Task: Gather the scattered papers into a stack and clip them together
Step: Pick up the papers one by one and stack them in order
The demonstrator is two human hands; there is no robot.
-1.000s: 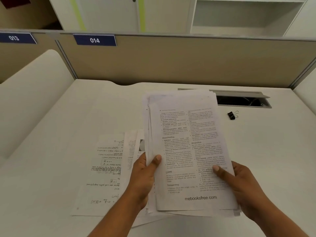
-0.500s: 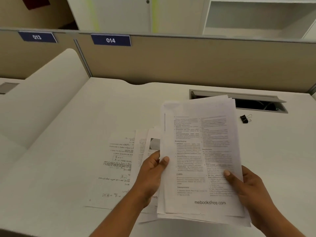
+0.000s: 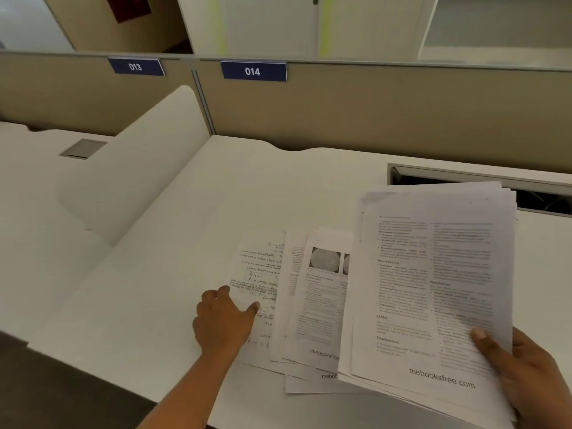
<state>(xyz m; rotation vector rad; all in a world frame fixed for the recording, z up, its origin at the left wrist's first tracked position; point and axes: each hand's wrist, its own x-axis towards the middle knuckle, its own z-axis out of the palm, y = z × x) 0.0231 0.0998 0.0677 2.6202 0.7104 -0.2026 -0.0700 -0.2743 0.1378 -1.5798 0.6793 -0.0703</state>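
PAPERS HALF GATHERED: The stack (image 3: 433, 289) hangs over the right side of the desk (image 3: 148, 305). The right hand (image 3: 523, 370) grasps it by the lower right corner, thumb on the top page. Its edges are fanned, not squared.

To its left, loose pages lie overlapped on the desk: a handwritten sheet (image 3: 263, 274) outermost, and printed sheets (image 3: 322, 308) partly tucked under the stack. The left hand (image 3: 224, 320) rests at the handwritten sheet's left edge, thumb on the page. Whether it has pinched the paper cannot be told.

The one-corner hold looks like the weak point: a tilt could let fanned pages slide out, perhaps toward the open cable slot (image 3: 411, 179) behind. A sheet lying flat on a smooth desk may skid or crease rather than lift, and could drag its neighbours askew. The handwriting appears to run the opposite way to the print, so that page may go in reversed. No clip is in view.
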